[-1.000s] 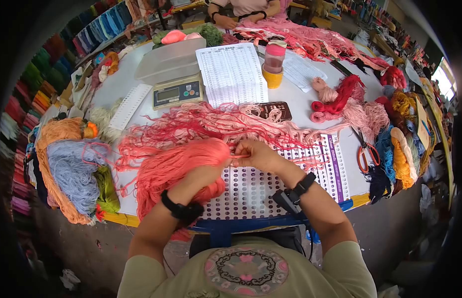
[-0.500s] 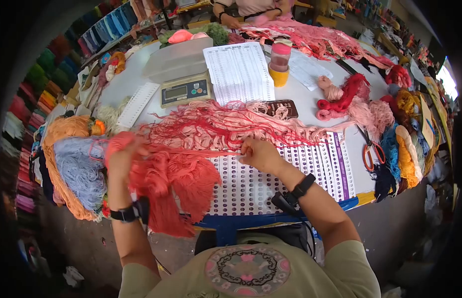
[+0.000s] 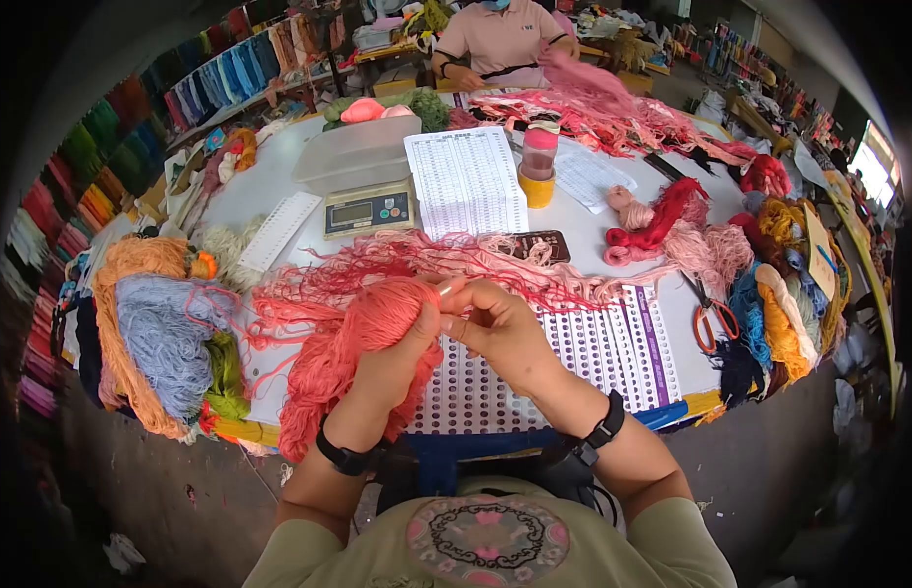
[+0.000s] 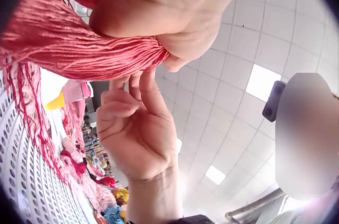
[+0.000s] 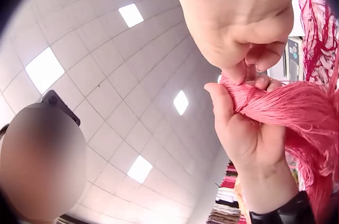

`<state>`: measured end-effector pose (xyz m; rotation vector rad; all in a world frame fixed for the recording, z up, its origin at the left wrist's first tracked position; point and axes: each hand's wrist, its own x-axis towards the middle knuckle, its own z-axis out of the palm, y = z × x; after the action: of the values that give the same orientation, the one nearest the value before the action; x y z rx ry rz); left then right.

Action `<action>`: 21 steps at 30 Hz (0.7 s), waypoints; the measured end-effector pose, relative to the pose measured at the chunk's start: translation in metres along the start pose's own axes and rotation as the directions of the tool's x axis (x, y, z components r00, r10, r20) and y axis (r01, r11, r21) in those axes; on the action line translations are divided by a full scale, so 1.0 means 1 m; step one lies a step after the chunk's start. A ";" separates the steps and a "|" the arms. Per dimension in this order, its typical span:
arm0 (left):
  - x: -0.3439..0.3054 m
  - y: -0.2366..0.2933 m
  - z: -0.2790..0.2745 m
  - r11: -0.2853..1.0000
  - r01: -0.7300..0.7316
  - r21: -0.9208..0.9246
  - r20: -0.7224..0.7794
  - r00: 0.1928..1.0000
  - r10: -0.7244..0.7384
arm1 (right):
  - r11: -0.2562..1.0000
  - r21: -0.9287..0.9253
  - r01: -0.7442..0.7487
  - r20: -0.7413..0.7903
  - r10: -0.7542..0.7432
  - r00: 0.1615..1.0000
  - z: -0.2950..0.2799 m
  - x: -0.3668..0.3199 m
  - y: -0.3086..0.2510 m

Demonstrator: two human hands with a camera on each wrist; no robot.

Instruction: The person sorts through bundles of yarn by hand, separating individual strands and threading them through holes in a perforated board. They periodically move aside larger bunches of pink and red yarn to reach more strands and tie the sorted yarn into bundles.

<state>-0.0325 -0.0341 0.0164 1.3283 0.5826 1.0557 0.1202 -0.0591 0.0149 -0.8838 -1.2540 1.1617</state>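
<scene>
My left hand (image 3: pixel 397 355) grips a thick coral-pink yarn skein (image 3: pixel 389 312) near its gathered end. Its loose strands hang over the table edge side. At that end my right hand (image 3: pixel 502 335) meets the left, thumb and fingertips pinching the yarn. In the right wrist view the left thumb lies along the skein (image 5: pixel 286 105) while the right fingers close on its tip from above. Behind both hands a long row of pink and red yarn (image 3: pixel 475 257) is spread across a white card with punched holes (image 3: pixel 534 377).
A digital scale (image 3: pixel 368 209), a plastic bin (image 3: pixel 353 157), a printed sheet (image 3: pixel 466 181) and a pink-topped jar (image 3: pixel 539 157) stand behind. Scissors (image 3: pixel 713 328) lie right by yarn piles. Blue-grey yarn (image 3: pixel 167 333) is heaped left. Another person (image 3: pixel 505 44) handles pink yarn opposite.
The left hand swung out left with the coral skein, drawing strands from the right hand, then came back beside it. Both hands are now together at the skein's end.
</scene>
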 end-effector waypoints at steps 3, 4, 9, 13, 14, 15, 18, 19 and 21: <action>-0.004 0.002 0.004 0.997 -0.054 0.055 0.008 0.999 0.053 | 0.994 0.086 -0.067 0.035 0.064 0.997 0.003 -0.004 -0.002; -0.005 0.002 0.004 1.000 -0.015 -0.009 0.001 1.000 0.015 | 0.983 0.149 -0.111 0.060 0.103 0.993 0.002 -0.006 -0.002; -0.003 -0.008 -0.005 0.973 -0.038 -0.227 -0.050 0.998 0.027 | 0.967 0.186 -0.176 -0.007 0.181 0.983 -0.001 -0.011 0.001; -0.008 -0.003 -0.003 0.978 0.058 -0.202 -0.046 0.997 -0.068 | 0.955 0.257 -0.147 0.002 0.151 0.989 -0.003 -0.010 0.008; -0.008 -0.005 -0.003 0.977 0.055 -0.206 -0.049 0.997 -0.067 | 0.956 0.253 -0.149 0.005 0.153 0.988 -0.002 -0.011 0.006; -0.009 -0.008 -0.004 0.966 0.049 -0.253 -0.062 0.996 -0.067 | 0.938 0.303 -0.169 0.006 0.176 0.984 -0.002 -0.012 0.004; -0.010 -0.007 -0.002 0.949 0.054 -0.310 -0.078 0.994 -0.082 | 0.916 0.353 -0.192 0.020 0.198 0.980 -0.001 -0.013 0.002; -0.010 -0.006 -0.002 0.946 0.066 -0.318 -0.076 0.993 -0.095 | 0.915 0.356 -0.191 0.028 0.193 0.981 -0.001 -0.013 0.002; -0.010 -0.007 -0.001 0.952 0.062 -0.300 -0.065 0.994 -0.086 | 0.936 0.311 -0.167 0.015 0.172 0.985 0.000 -0.013 0.004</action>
<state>-0.0358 -0.0419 0.0071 0.9985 0.5039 1.0893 0.1201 -0.0708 0.0081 -0.7702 -0.9615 1.4436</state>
